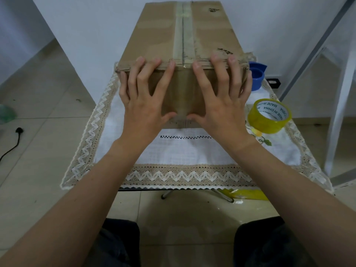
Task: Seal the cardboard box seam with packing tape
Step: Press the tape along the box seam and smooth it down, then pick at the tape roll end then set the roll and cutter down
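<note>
A closed cardboard box [159,29] stands on a small table. A strip of clear tape [183,33] runs along its top seam and down the near face. My left hand [143,97] and my right hand [221,99] lie flat against that near face, fingers spread, fingertips at the top edge. The thumbs meet low on the tape end between them. Neither hand grips anything. A roll of yellow packing tape [269,116] rests on the table to the right of the box, apart from my right hand.
A white lace-edged cloth [185,151] covers the table. A blue tape dispenser [257,74] sits behind the box's right corner. A yellow scrap [244,194] lies on the floor under the table. A black cable [13,143] runs across the floor at left. A white frame [335,105] stands at right.
</note>
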A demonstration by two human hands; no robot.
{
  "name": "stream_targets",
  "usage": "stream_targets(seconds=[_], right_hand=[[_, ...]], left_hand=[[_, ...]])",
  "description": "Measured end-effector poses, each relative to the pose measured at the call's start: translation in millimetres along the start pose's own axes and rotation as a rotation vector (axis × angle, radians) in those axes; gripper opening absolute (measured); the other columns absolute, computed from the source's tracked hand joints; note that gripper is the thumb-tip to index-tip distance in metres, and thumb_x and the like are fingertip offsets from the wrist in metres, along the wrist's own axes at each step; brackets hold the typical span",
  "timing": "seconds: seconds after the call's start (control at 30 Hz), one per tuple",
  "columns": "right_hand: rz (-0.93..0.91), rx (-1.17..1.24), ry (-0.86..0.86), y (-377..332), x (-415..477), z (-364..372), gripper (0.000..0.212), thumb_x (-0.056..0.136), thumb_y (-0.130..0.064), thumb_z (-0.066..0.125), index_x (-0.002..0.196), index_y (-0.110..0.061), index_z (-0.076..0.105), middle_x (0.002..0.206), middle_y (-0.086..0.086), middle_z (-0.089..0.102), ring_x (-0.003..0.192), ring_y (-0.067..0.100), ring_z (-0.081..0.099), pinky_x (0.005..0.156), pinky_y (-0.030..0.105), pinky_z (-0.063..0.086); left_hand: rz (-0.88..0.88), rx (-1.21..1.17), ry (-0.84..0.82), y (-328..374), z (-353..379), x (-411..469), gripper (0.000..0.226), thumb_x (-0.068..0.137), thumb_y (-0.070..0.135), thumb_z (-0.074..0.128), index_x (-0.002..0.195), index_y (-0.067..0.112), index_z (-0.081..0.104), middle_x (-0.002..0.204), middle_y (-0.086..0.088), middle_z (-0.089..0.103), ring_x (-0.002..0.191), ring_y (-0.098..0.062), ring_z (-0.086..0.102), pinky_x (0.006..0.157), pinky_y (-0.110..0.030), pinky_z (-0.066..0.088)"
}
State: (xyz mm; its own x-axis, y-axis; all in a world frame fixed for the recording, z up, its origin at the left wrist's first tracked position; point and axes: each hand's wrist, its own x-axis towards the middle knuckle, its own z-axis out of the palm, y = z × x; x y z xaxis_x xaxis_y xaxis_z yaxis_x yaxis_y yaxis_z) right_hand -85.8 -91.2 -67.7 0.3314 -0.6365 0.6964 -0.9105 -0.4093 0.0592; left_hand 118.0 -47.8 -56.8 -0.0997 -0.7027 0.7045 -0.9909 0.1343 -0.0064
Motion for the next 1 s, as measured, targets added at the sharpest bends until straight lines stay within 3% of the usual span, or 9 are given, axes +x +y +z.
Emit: stream_targets(seconds=[0.13, 0.23, 0.37, 0.43, 0.53, 0.67, 0.83, 0.93, 1.0], right_hand=[[-0.017, 0.094, -0.024, 1.2, -0.3, -9.3, 0.110, 0.073, -0.059, 0.081, 0.163, -0.032, 0.023, 0.169, 0.007, 0.011, 0.157, 0.034, 0.008, 0.121, 0.072, 0.014], [-0.049, 0.388, 0.109, 12.0, -2.8, -20.8, 0.064, 0.085, -0.034, 0.077, 0.143, -0.018, 0.055, 0.158, 0.015, 0.041, 0.152, 0.039, 0.029, 0.119, 0.068, 0.025], [-0.022, 0.496, 0.228, 36.9, -8.3, -36.7, 0.019, 0.083, -0.001, 0.063, 0.101, -0.005, 0.067, 0.112, 0.015, 0.062, 0.105, 0.036, 0.055, 0.090, 0.044, 0.044], [0.088, 0.442, 0.109, 52.9, -10.3, -36.9, 0.019, 0.083, -0.001, 0.057, 0.099, -0.009, 0.062, 0.103, 0.009, 0.061, 0.096, 0.030, 0.053, 0.081, 0.043, 0.045], [0.330, 0.169, -0.217, 78.8, -16.4, -33.5, 0.036, 0.087, -0.012, 0.060, 0.122, -0.019, 0.055, 0.119, 0.006, 0.060, 0.111, 0.032, 0.051, 0.091, 0.049, 0.047], [0.474, 0.092, -0.526, 101.3, -29.4, -34.4, 0.057, 0.093, -0.012, 0.061, 0.145, -0.024, 0.043, 0.126, 0.013, 0.065, 0.129, 0.043, 0.046, 0.108, 0.058, 0.034], [0.466, 0.180, -0.355, 102.2, -33.6, -44.0, 0.036, 0.097, -0.019, 0.065, 0.129, -0.035, 0.058, 0.098, -0.005, 0.073, 0.102, 0.028, 0.064, 0.099, 0.046, 0.034], [0.487, 0.372, -0.233, 90.7, -31.4, -60.0, 0.024, 0.096, -0.021, 0.068, 0.117, -0.032, 0.062, 0.078, -0.008, 0.062, 0.080, 0.017, 0.062, 0.093, 0.044, 0.045], [0.501, 0.529, -0.138, 79.0, -30.1, -72.3, 0.019, 0.095, -0.020, 0.070, 0.110, -0.030, 0.064, 0.070, -0.003, 0.060, 0.069, 0.014, 0.060, 0.075, 0.040, 0.053]], left_hand=[[0.001, -0.022, 0.016, 0.6, -6.0, -2.0, 0.113, 0.066, 0.055, 0.086, 0.160, 0.029, 0.028, 0.163, -0.008, 0.023, 0.155, -0.034, 0.017, 0.124, -0.061, 0.011], [-0.086, -0.148, 0.100, 17.0, -11.8, 2.0, 0.086, 0.076, 0.050, 0.080, 0.150, 0.023, 0.046, 0.158, -0.013, 0.039, 0.152, -0.035, 0.027, 0.122, -0.061, 0.017], [-0.099, -0.326, 0.228, 52.4, -20.2, 10.7, 0.040, 0.084, 0.016, 0.072, 0.123, 0.010, 0.065, 0.139, -0.014, 0.055, 0.132, -0.039, 0.046, 0.110, -0.046, 0.036], [-0.058, -0.421, 0.217, 65.2, -21.6, 13.0, 0.031, 0.084, 0.004, 0.066, 0.115, 0.005, 0.067, 0.123, -0.013, 0.062, 0.118, -0.037, 0.051, 0.105, -0.033, 0.038], [-0.064, -0.513, 0.092, 80.3, -18.3, 13.1, 0.026, 0.084, 0.000, 0.061, 0.109, 0.006, 0.067, 0.107, -0.007, 0.064, 0.106, -0.028, 0.052, 0.094, -0.016, 0.032], [-0.133, -0.634, -0.078, 96.2, -11.1, 10.7, 0.025, 0.086, 0.002, 0.061, 0.108, 0.012, 0.068, 0.105, 0.004, 0.064, 0.101, -0.017, 0.053, 0.085, -0.025, 0.042], [-0.261, -0.811, -0.277, 109.2, -12.0, 9.5, 0.024, 0.090, 0.000, 0.062, 0.106, 0.017, 0.069, 0.100, 0.004, 0.067, 0.090, 0.000, 0.060, 0.077, -0.008, 0.042], [-0.438, -0.942, -0.443, 116.2, -14.8, 8.0, 0.013, 0.098, 0.016, 0.063, 0.104, 0.025, 0.070, 0.096, 0.010, 0.069, 0.082, 0.006, 0.061, 0.073, -0.011, 0.048], [-0.571, -1.107, -0.499, 121.5, -21.2, 2.4, 0.014, 0.104, 0.023, 0.057, 0.105, 0.021, 0.071, 0.091, 0.010, 0.072, 0.079, 0.000, 0.066, 0.069, -0.022, 0.052]])
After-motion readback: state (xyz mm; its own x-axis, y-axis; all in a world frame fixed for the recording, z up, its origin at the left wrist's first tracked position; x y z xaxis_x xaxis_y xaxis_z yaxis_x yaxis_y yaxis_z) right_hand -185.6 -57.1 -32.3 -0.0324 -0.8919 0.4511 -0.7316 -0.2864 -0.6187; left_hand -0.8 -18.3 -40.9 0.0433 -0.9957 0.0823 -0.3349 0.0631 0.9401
